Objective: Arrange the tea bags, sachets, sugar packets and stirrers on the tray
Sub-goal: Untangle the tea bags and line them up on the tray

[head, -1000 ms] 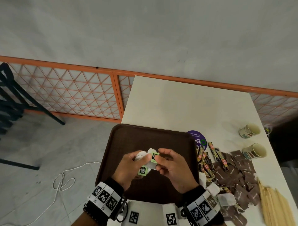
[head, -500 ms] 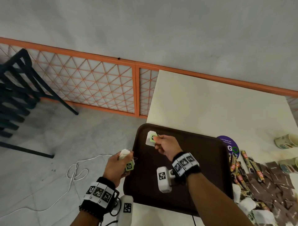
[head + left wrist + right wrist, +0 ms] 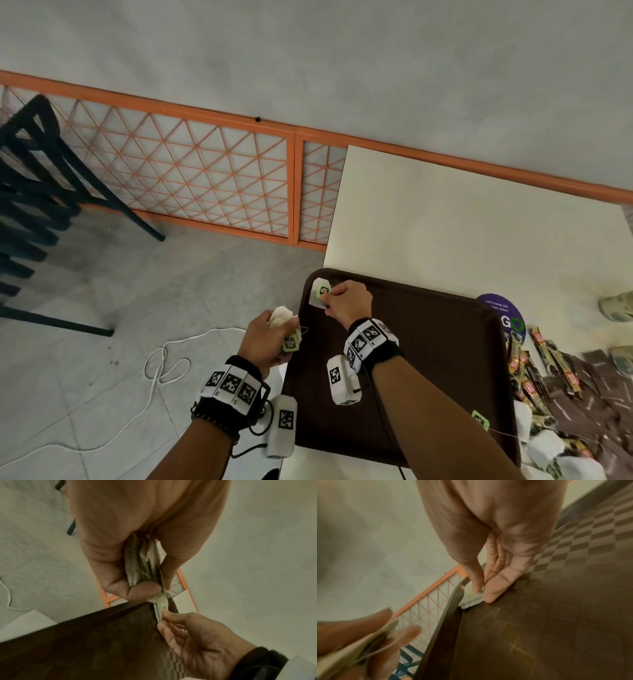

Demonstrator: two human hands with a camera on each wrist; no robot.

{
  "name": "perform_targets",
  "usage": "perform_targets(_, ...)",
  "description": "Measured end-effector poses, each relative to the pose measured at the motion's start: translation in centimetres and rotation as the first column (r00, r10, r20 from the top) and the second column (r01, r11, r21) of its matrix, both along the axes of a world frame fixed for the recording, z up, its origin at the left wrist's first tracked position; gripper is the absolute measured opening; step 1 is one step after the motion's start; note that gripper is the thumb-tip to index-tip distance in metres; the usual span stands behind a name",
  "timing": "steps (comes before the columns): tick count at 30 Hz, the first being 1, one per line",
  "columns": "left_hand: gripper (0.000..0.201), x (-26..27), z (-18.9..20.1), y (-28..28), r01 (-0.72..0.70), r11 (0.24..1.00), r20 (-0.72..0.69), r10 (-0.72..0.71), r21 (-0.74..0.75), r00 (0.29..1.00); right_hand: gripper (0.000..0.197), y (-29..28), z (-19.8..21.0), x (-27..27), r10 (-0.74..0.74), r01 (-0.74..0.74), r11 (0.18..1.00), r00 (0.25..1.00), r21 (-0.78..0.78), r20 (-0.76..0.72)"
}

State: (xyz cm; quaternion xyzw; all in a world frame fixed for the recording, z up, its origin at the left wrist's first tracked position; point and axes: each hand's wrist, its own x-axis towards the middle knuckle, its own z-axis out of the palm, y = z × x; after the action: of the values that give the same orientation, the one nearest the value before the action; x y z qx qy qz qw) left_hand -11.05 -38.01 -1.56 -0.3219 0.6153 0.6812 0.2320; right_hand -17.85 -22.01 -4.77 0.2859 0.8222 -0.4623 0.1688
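At the tray's (image 3: 428, 346) far left corner, the right hand (image 3: 347, 301) pinches one tea bag (image 3: 317, 298) down against the rim, while the left hand (image 3: 263, 337), just outside the left edge, grips the remaining tea bags (image 3: 282, 317).

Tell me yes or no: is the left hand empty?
No, the left hand grips a bunch of tea bags beside the tray.
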Motion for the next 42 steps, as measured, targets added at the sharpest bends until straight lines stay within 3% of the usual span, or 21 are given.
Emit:
perform_targets(7,0.019,-0.7,0.6,-0.1,-0.124,0.959,0.068,0.110,0.253,0.992,0.015,1.3,2.3,0.9,0.041,-0.041,0.996,0.999,-0.075,-0.010)
perform_targets(12,0.015,-1.2,1.4,2.6,-0.138,0.906,0.055,0.127,0.399,0.990,0.038,3.0,7.4,4.8,0.330,-0.298,0.913,0.941,-0.278,0.074)
perform_targets(15,0.014,-1.0,2.2,5.7,-0.134,0.875,0.045,0.128,0.465,0.991,0.023,4.3,8.1,6.2,0.276,-0.278,0.937,0.960,-0.211,-0.041)
perform_targets(19,0.011,-0.5,2.7,8.7,-0.160,0.840,0.051,0.157,0.519,0.986,0.014,6.9,9.2,7.6,0.154,-0.172,0.945,0.985,-0.279,-0.083)
perform_targets(21,0.007,-0.1,3.1,9.7,-0.190,0.812,0.077,0.177,0.553,0.981,0.009,8.5,9.9,8.2,0.127,-0.155,0.958,0.984,-0.241,-0.128)
perform_targets(25,0.004,0.9,3.8,10.8,-0.292,0.708,0.171,0.239,0.643,0.956,0.006,11.2,12.4,8.7,0.322,-0.328,0.944,0.940,-0.037,-0.115)
perform_targets(27,0.005,1.4,4.3,11.0,-0.315,0.666,0.217,0.229,0.676,0.949,0.009,12.1,14.3,8.8,0.367,-0.377,0.920,0.925,-0.111,-0.101)
perform_targets(29,0.007,1.9,5.0,11.2,-0.318,0.626,0.245,0.202,0.712,0.948,0.011,12.9,16.2,8.8,0.316,-0.337,0.893,0.941,-0.299,-0.118)
perform_targets(32,0.010,2.5,5.5,11.6,-0.242,0.595,0.204,0.132,0.767,0.970,0.015,14.1,18.9,8.9,0.235,-0.290,0.755,0.957,-0.588,-0.170)
perform_targets(35,0.015,3.0,5.7,12.2,-0.031,0.586,0.038,0.000,0.810,0.999,0.014,14.8,21.2,9.0,0.158,-0.280,0.638,0.959,-0.717,-0.234)
perform_targets(38,0.033,3.3,5.9,12.6,0.175,0.514,-0.128,-0.126,0.840,0.984,0.009,15.3,22.9,8.8,0.066,-0.251,0.673,0.957,-0.696,-0.281)
perform_targets(42,0.033,3.7,6.3,12.8,0.336,0.482,-0.240,-0.250,0.809,0.938,0.009,16.5,23.8,8.3,-0.119,-0.161,0.726,0.928,-0.669,-0.353)
